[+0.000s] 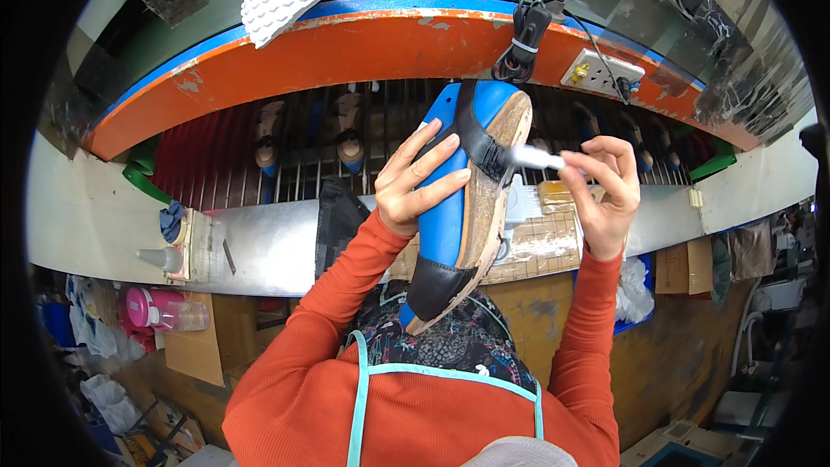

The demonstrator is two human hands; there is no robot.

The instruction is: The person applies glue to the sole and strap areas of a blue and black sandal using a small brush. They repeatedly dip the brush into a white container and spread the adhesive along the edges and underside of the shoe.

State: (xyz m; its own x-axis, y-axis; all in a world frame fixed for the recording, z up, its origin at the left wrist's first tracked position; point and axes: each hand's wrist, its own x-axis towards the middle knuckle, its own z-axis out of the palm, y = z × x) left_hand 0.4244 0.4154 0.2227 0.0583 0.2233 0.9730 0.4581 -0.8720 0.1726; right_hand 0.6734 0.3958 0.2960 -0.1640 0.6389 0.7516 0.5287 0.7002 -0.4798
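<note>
A sandal (pixel 487 207) with black straps and a brown sole edge sits on a blue shoe last (pixel 443 223), tilted upright in front of my apron. My left hand (pixel 413 180) grips it from the left side, with spread fingers pressed on the blue last and near the black front strap (pixel 474 131). Between the thumb and fingers of my right hand (pixel 605 190) is a white pen-like tool (pixel 536 158). Its tip is blurred and points at the edge of the front strap and sole; I cannot tell whether it touches. The last's lower end rests near my lap.
Beyond the metal ledge (pixel 264 238), other sandals on blue lasts (pixel 349 143) lie on a rack of bars under an orange panel (pixel 380 45). A bundled black cable (pixel 521 35) hangs beside a socket strip (pixel 603 73). A taped board (pixel 545 246) lies behind the sandal.
</note>
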